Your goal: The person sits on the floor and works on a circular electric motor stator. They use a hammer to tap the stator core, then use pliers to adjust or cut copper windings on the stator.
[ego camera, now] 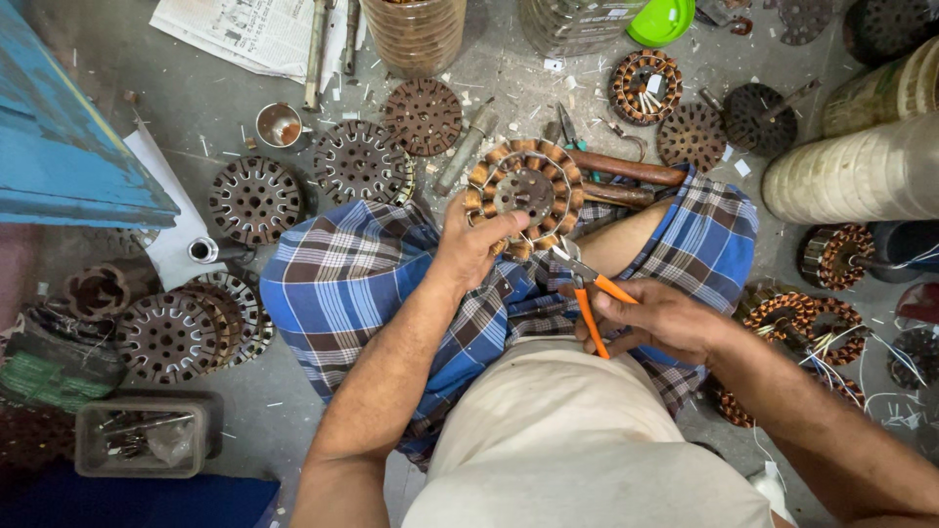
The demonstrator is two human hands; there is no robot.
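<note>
One wound stator [523, 193], a round core ringed with copper-brown coils, rests tilted on the person's lap over a blue checked cloth [342, 279]. The left hand [469, 249] grips its lower rim, fingers curled around the edge. The right hand [657, 321] has its fingers closed around the orange handles of a pair of cutters [587, 293], whose metal tip touches the stator's lower edge. Bare stator cores [256, 199] lie scattered on the grey floor [196, 108] to the left, with a small metal cup [279, 125] near them.
</note>
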